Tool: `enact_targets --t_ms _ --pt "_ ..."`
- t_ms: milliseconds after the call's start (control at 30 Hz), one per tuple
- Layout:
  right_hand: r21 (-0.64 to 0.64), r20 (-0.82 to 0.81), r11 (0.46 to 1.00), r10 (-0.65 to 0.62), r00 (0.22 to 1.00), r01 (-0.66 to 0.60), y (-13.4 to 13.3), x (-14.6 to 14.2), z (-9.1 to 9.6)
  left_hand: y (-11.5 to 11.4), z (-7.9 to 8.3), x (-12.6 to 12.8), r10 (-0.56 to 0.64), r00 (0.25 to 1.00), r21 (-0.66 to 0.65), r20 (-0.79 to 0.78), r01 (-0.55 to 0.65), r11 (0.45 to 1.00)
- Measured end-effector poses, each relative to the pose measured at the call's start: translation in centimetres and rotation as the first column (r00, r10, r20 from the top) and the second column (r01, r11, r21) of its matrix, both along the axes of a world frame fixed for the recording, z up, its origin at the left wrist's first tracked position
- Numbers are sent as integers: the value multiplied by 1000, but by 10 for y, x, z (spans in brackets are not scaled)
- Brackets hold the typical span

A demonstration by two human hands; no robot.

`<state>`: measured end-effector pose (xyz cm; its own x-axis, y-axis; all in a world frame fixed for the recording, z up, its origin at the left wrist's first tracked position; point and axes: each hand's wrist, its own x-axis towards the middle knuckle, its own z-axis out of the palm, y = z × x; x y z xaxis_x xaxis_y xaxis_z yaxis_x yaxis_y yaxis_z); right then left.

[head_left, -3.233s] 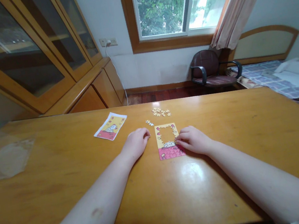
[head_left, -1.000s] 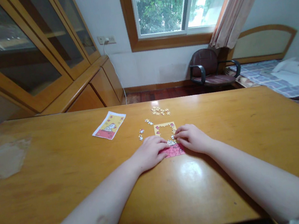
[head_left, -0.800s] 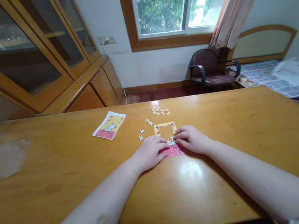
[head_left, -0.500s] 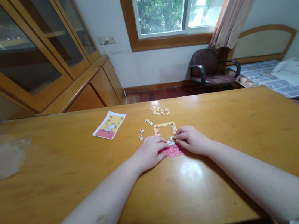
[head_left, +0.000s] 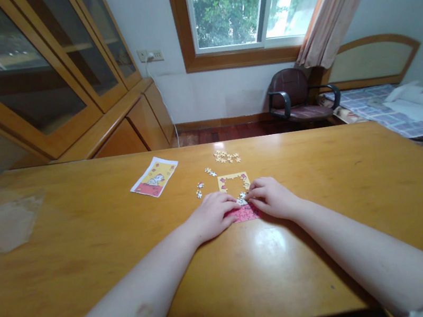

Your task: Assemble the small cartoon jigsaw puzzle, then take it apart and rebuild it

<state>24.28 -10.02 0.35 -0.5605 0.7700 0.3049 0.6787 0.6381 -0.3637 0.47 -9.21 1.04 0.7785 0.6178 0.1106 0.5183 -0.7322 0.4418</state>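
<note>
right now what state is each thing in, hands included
Rectangular pink-and-yellow jigsaw puzzle: partly assembled, gap inside
Bare left hand: laid over the puzzle's left part
Bare right hand: fingers bent at its right edge, grip unclear
Loose yellow jigsaw pieces: scattered
Rectangular printed picture sheet: flat, face up
Clear plastic wrapping: spread out
Brown glass-doored cabinet: doors shut
Pink curtain: drawn aside
White plug: plugged in

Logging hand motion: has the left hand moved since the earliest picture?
Yes: against the sheet, the left hand moved right and slightly down in view, over the puzzle.

A jigsaw (head_left: 246, 212), pink below, yellow above, lies flat, its upper middle unfilled.
</note>
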Motion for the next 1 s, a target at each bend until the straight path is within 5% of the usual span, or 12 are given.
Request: enact_targets --t_ms 1000 --pt "-1 77 1000 30 997 -30 -3 -1 4 0 0 0 8 1000 14 -10 -8 1000"
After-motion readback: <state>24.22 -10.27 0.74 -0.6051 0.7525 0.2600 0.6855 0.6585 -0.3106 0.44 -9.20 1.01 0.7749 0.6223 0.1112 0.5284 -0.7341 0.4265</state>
